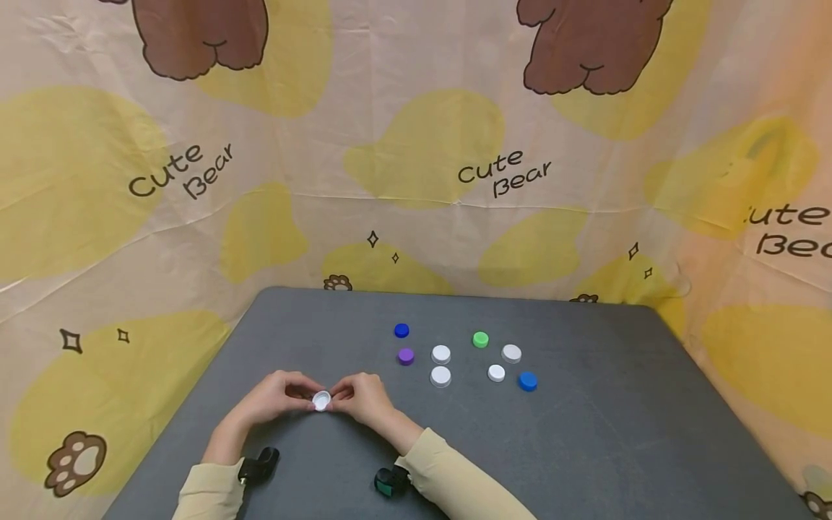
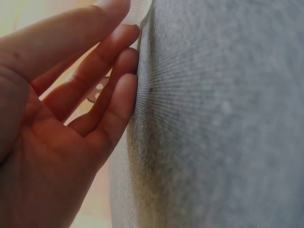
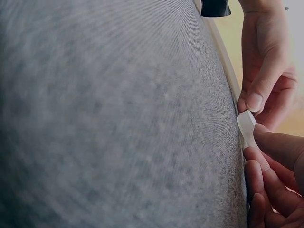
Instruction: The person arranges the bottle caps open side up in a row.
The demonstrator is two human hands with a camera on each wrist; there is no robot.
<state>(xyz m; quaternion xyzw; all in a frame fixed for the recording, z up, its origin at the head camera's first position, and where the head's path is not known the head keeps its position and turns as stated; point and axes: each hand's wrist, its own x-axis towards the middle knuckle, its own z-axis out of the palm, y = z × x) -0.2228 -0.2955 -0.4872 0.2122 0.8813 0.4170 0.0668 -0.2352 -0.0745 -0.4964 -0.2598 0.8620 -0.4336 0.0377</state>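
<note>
White cap [image 1: 321,401] sits between both hands near the left side of the grey table [image 1: 585,448], hollow side showing; from my feeds I cannot tell whether it touches the tabletop. My left hand [image 1: 276,399] pinches one edge with thumb and fingertips, my right hand [image 1: 365,399] the opposite edge. I'd want both pinches light and even, lest the small rim tip or slip out.

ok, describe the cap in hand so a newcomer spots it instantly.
On the gray table, find the left hand and right hand. Pinched between them is a small white cap. Unlike the four loose white caps, it's held, hollow side showing.
</note>
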